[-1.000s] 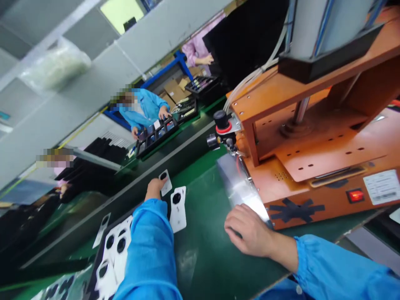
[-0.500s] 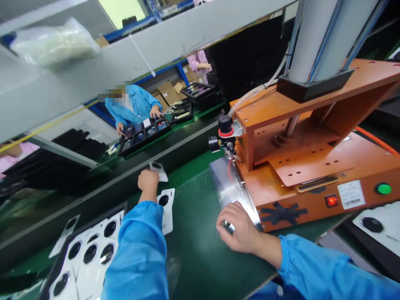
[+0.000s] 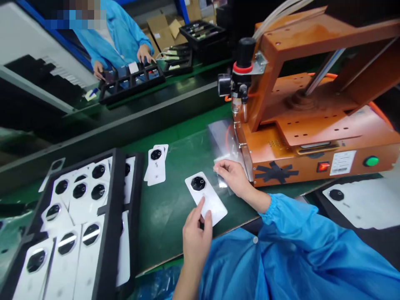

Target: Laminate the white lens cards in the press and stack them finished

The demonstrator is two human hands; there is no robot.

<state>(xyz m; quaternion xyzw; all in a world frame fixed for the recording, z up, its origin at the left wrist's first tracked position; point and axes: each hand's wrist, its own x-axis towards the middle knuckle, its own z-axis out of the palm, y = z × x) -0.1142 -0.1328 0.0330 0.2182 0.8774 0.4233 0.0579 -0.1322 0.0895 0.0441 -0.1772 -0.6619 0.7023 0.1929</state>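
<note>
Black tray [image 3: 112,208] of white panels [image 3: 81,204] leftmost. Left hand [image 3: 196,237] loosely open, index over loose panel [image 3: 214,202] on green mat [image 3: 175,166]; light touch, off its lens disc [image 3: 198,183], seems best. Right hand [image 3: 233,175] pinched, contents unclear, near orange press [image 3: 325,125].

Head-worn camera looks forward and down, hands [image 3: 196,237] near.

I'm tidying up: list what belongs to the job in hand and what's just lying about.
Likely in use:
- white panel at the left hand
- panels in the black tray
- orange machine by the right hand

Apparently lying about:
- cardboard boxes
- blue pen-like item
</note>
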